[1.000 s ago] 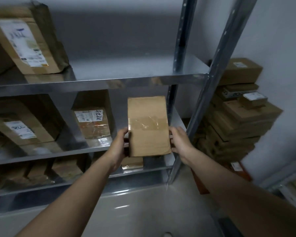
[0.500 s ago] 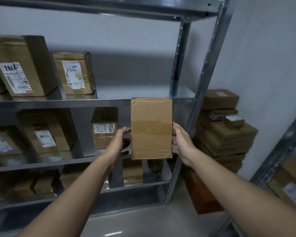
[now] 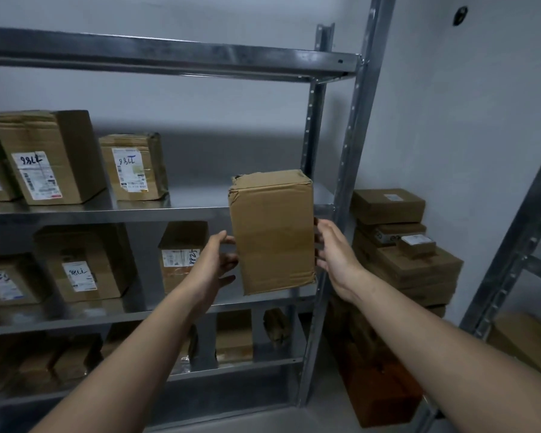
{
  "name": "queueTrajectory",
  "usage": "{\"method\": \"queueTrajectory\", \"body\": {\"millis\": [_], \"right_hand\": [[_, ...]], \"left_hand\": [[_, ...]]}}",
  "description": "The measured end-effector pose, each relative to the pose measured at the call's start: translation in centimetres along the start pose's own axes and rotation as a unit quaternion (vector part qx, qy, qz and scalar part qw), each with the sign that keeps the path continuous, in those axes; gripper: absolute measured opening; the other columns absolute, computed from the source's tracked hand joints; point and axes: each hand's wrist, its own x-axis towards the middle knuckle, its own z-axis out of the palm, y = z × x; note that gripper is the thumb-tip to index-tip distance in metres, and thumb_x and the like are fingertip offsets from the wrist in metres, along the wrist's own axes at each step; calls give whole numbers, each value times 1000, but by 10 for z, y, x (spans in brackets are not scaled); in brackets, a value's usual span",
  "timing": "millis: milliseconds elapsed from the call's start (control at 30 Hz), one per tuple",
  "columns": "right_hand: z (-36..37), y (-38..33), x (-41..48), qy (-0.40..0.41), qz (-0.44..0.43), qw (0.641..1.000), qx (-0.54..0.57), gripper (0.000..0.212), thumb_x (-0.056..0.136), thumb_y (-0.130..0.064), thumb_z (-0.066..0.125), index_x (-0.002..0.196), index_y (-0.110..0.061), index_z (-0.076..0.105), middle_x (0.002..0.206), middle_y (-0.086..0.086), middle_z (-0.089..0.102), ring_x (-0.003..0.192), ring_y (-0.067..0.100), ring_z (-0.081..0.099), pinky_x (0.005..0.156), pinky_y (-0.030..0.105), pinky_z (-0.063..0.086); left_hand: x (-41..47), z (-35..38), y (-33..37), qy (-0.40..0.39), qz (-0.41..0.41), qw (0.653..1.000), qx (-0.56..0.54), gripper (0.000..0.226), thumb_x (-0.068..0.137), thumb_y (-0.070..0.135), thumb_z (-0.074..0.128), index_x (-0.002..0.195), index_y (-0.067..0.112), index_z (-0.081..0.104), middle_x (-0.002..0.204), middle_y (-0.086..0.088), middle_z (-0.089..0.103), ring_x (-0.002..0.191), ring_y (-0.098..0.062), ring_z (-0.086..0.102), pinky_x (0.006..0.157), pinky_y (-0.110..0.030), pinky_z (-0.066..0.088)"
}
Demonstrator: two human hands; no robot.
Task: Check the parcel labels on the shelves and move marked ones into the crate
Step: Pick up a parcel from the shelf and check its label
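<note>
I hold a plain brown cardboard parcel upright between both hands, in front of the right end of the metal shelving. My left hand grips its left edge, thumb on the side and fingers curled behind. On the opposite edge my right hand clasps it. The face towards me shows tape and no label. The parcel's top reaches the level of the upper-middle shelf. Labelled parcels stand on the shelves: two with handwritten numbers above, others below.
A tall stack of flat cardboard boxes stands against the wall right of the shelf upright. Below it on the floor sits a reddish-brown container. A second rack holding a box is at the far right.
The parcel has risen from the lower-middle shelf level up to the shelf above, held by both hands throughout. My view has tilted upward, showing the top shelf.
</note>
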Motion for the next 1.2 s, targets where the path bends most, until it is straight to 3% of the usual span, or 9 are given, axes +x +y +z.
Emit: {"method": "queueTrajectory", "body": {"millis": [133,267,367,500,700,867,1033,1200], "right_hand": [[-7,-11,-6,-11,-8,1000,20,24,116,-33,38,114,-26,61,109,-5,72,105,15,69,80,30,54],[-12,-19,-10,-19,-19,999,28,20,114,-26,43,123,-27,61,112,3,74,102,15,70,78,30,56],[-16,-21,-12,-25,-23,999,35,20,113,-26,45,126,-24,61,114,7,73,103,18,70,82,33,57],[-22,-22,-12,-27,-16,998,48,21,112,-28,50,124,-22,66,117,6,75,110,23,70,82,32,54],[-28,-17,-11,-34,-5,998,56,26,110,-27,52,122,-20,74,111,2,80,113,24,71,102,40,53],[-32,-15,-13,-38,3,997,62,26,110,-26,52,121,-17,74,109,3,79,110,23,71,91,35,54],[-34,-11,-12,-41,1,997,62,25,110,-27,52,116,-18,75,103,1,80,109,23,71,92,35,53],[-33,-12,-14,-44,-17,997,57,26,111,-27,52,115,-16,75,104,4,80,110,27,71,88,34,55]], "left_hand": [[-7,5,12,-12,29,999,31,43,108,57,38,123,22,57,117,-7,66,117,-25,63,109,-51,45],[-12,9,20,-15,53,998,42,43,105,60,46,122,21,56,106,1,65,96,-16,63,92,-42,48],[-13,12,25,-6,55,998,26,41,105,58,48,120,21,57,100,0,62,88,-16,61,89,-42,47],[-19,17,29,-10,63,998,19,37,108,52,45,127,23,58,104,-2,64,94,-18,62,95,-44,46],[-22,20,33,-18,60,997,35,41,104,55,47,131,28,63,119,-4,66,112,-23,61,98,-44,48],[-24,21,32,-18,55,998,38,40,101,56,52,126,28,66,124,-6,69,117,-27,63,97,-44,48],[-28,22,31,-9,63,997,41,33,104,50,51,122,29,69,126,-2,68,115,-26,64,105,-46,47],[-29,21,29,4,70,996,51,29,106,44,49,115,28,71,115,2,69,103,-21,60,91,-39,46]]}}
